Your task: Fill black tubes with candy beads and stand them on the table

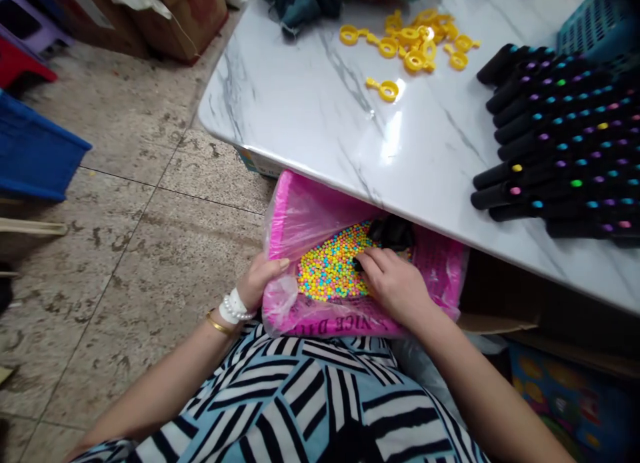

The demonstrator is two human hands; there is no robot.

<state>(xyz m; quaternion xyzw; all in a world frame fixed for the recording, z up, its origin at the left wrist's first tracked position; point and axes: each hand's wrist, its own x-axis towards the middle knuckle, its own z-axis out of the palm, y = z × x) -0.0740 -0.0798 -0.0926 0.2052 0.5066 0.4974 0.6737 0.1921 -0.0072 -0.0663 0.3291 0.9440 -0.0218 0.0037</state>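
A pink plastic bag point(305, 216) sits on my lap, half under the table edge, filled with small multicoloured beads point(330, 266). My left hand point(260, 279) grips the bag's near left rim, fingers closed on the plastic. My right hand point(393, 283) reaches inside the bag with its fingers curled down into the beads, closed on a small black piece that is mostly hidden. Another black object point(393, 231) lies in the beads just beyond my fingers.
A white marble table point(320, 116) stretches ahead. Black tubes with coloured tips point(560, 136) lie stacked at the right. Several yellow plastic rings point(415, 43) are scattered at the back. Cardboard boxes point(180, 16) and a blue bin point(35, 156) stand on the floor at left.
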